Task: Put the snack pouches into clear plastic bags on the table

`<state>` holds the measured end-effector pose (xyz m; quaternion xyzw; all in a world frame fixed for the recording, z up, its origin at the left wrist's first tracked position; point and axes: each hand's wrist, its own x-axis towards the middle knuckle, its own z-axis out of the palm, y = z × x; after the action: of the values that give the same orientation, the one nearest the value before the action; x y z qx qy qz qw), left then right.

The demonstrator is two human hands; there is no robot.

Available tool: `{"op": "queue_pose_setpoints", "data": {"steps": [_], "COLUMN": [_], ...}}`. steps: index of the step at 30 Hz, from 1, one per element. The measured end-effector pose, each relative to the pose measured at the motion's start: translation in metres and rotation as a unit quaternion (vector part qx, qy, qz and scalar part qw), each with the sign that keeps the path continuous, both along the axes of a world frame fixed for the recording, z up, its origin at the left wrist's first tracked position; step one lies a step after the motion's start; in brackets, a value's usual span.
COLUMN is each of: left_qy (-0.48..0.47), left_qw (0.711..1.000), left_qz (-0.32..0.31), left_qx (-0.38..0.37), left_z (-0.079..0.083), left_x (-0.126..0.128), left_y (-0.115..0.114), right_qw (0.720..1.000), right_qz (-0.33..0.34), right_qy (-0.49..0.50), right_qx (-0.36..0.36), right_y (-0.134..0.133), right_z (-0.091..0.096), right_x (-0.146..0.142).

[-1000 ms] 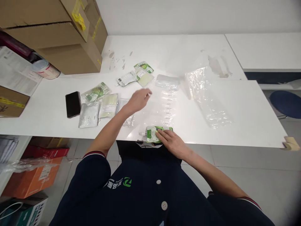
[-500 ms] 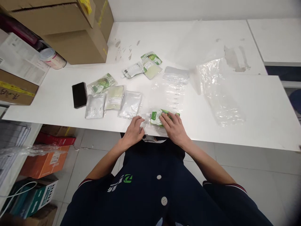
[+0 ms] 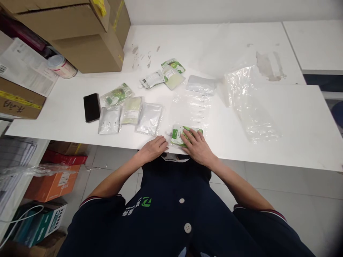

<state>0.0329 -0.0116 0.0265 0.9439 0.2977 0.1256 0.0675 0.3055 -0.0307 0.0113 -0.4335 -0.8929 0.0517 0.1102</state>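
Note:
A green and white spouted pouch [image 3: 177, 134] lies flat near the table's front edge, its spout pointing left. My right hand [image 3: 197, 144] rests over its right part, fingers stretched out and slightly spread, pressing on it from above. Left of the spout, at the table edge, is my left hand [image 3: 154, 148], its fingers bent and pressed together. Whatever they may pinch is too small to make out. Behind the pouch a clear plastic sleeve with short dark marks [image 3: 190, 109] lies flat.
Left of centre lie a silver packet [image 3: 109, 120], a pale green packet [image 3: 131, 111], another silver packet [image 3: 149, 118] and a black phone [image 3: 91, 107]. More pouches [image 3: 152, 79] lie farther back. Clear film [image 3: 249, 107] spreads on the right. Cardboard boxes [image 3: 88, 50] stand back left.
My left hand has moved slightly right and its fingers have closed together. The pouch has shifted slightly, with my right hand still lying on it.

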Motion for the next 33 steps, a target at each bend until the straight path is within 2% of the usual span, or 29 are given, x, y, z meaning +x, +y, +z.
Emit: {"op": "queue_pose_setpoints", "data": {"steps": [6, 10, 12, 15, 17, 19, 21, 24, 26, 29, 33], "left_qy": [0.014, -0.046, -0.092, -0.146, -0.171, -0.197, -0.209, -0.174, -0.147, -0.128, -0.046], "left_qw": [1.000, 0.999, 0.996, 0.989, 0.983, 0.969, 0.947, 0.924, 0.926, 0.949, 0.985], "left_qz": [-0.004, -0.005, -0.006, -0.004, 0.036, 0.121, 0.217, 0.318, 0.342, 0.287, 0.162], "left_qx": [-0.006, 0.017, 0.017, -0.023, -0.054, -0.082, -0.114, -0.123, -0.070, 0.001, -0.038], "left_z": [0.000, 0.007, 0.008, 0.005, 0.003, 0.003, 0.004, 0.009, 0.011, 0.010, 0.005], "left_x": [0.006, 0.012, 0.014, 0.019, 0.024, 0.031, 0.040, 0.054, 0.059, 0.059, 0.050], "left_y": [0.007, 0.013, 0.014, 0.019, 0.028, 0.042, 0.061, 0.087, 0.095, 0.090, 0.076], "right_qw": [0.999, 0.997, 0.996, 0.992, 0.989, 0.986, 0.981, 0.971, 0.972, 0.981, 0.989], "right_qz": [0.028, 0.055, 0.067, 0.068, 0.059, 0.041, 0.012, -0.029, -0.049, -0.071, -0.117], "right_qy": [-0.002, 0.020, 0.044, 0.070, 0.078, 0.092, 0.113, 0.114, 0.079, 0.041, 0.021], "right_qx": [-0.031, -0.040, -0.047, -0.076, -0.106, -0.131, -0.154, -0.207, -0.215, -0.177, -0.092], "right_y": [0.003, 0.004, 0.005, 0.015, 0.033, 0.060, 0.094, 0.142, 0.163, 0.175, 0.166], "right_z": [0.002, 0.007, 0.016, 0.038, 0.056, 0.070, 0.076, 0.068, 0.054, 0.034, 0.023], "right_x": [0.004, 0.012, 0.017, 0.025, 0.030, 0.034, 0.034, 0.029, 0.024, 0.019, 0.011]}}
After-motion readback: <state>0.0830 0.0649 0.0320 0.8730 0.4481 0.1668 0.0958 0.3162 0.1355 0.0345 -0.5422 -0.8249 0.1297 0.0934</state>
